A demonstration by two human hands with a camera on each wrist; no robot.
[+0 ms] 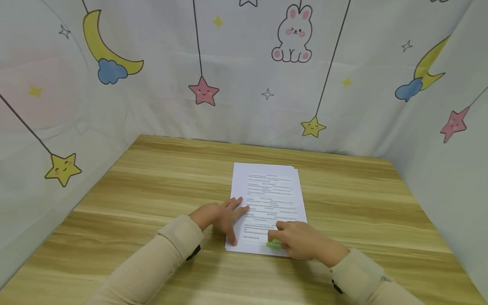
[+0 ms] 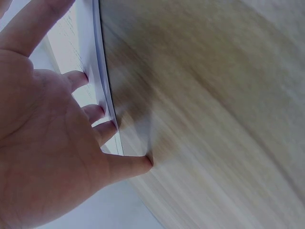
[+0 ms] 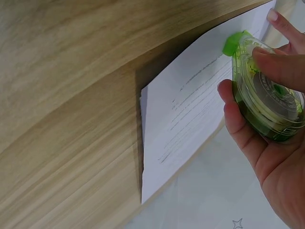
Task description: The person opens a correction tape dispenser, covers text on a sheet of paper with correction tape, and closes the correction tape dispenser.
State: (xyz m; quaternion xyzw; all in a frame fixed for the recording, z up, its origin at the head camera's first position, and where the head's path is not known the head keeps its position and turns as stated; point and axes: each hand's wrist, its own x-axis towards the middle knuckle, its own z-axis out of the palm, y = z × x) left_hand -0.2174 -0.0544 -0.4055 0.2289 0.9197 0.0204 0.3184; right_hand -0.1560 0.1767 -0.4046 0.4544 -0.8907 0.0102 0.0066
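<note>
A stack of printed paper sheets lies on the table, its lines of text broken by white strips. My left hand rests with spread fingers on the left edge of the sheets. In the left wrist view the thumb reaches out beside the sheets' edge. Near the bottom of the page, my right hand pinches a green see-through correction tape between thumb and fingers. The dispenser's green tip end points at the page in the right wrist view. In the head view the hand covers much of it.
The wood-grain table extends around the paper on all sides. White curtains printed with stars, moons and a rabbit enclose the back and both sides. Both forearms wear light sleeves, with a band at the left wrist.
</note>
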